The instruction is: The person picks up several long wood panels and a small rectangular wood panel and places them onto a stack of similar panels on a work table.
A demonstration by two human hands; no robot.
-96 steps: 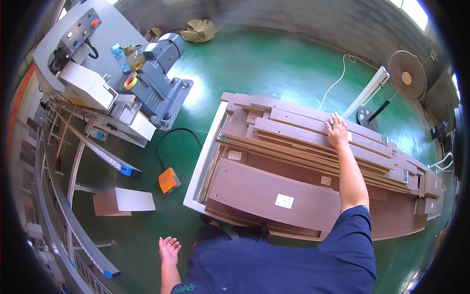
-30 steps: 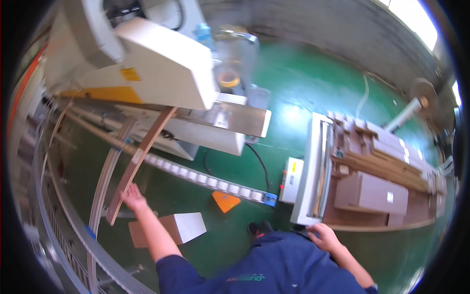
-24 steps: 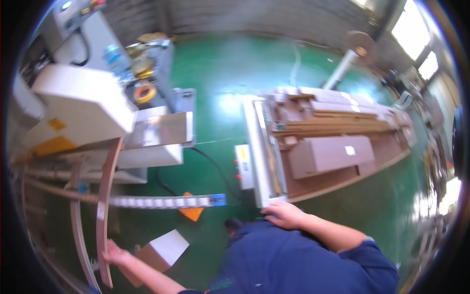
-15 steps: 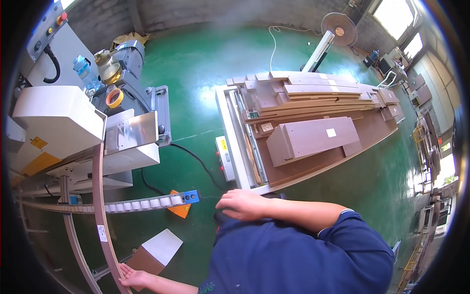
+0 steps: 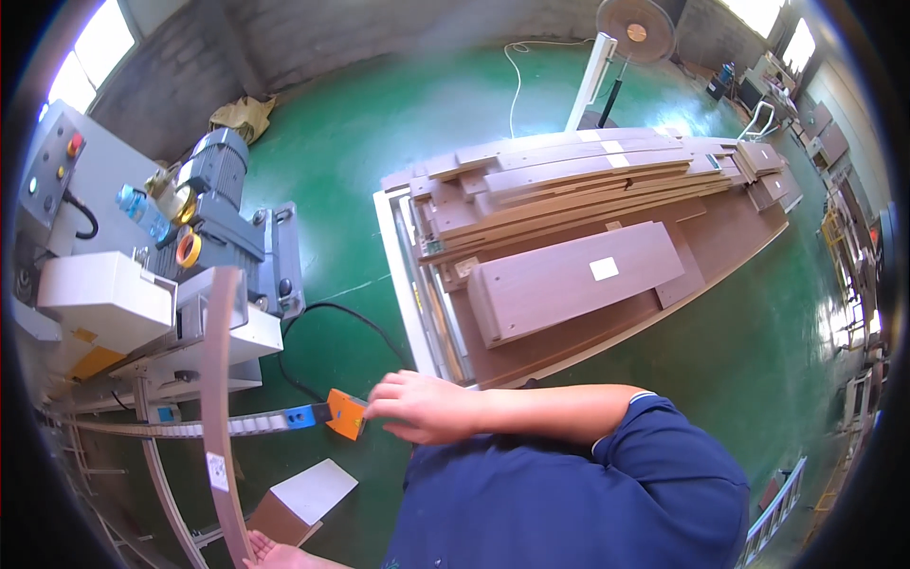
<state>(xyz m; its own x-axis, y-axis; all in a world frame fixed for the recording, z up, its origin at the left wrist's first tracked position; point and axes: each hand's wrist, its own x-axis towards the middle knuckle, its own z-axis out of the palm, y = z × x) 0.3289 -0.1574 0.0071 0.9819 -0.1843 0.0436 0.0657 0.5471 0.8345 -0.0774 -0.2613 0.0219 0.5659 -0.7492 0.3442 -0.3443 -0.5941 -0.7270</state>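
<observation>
A long, narrow brown board (image 5: pixel 216 379) with a white label stands out in front of the machine at the left. My left hand (image 5: pixel 270 552) grips it near its lower end, fingers against its edge and partly cut off by the picture's rim. The board crosses in front of a roller rail (image 5: pixel 256 424) with a blue end piece. My right hand (image 5: pixel 417 406) is bent across my body, fingers loosely apart and holding nothing. It hangs nearest an orange wedge-shaped piece (image 5: pixel 346 414), and I cannot tell whether they touch.
A white machine (image 5: pixel 104 294) with a grey motor (image 5: pixel 216 161) stands at the left, an orange tape roll (image 5: pixel 189 249) and a blue bottle (image 5: pixel 142 209) on it. Stacked brown panels (image 5: pixel 578 275) lie on a white-edged roller table (image 5: pixel 408 294). A black cable (image 5: pixel 355 316) crosses the green floor.
The board's far end has come away from the machine, shifting right, with my left hand still on it. My right hand has moved left and slightly down in the picture. The view has shifted.
</observation>
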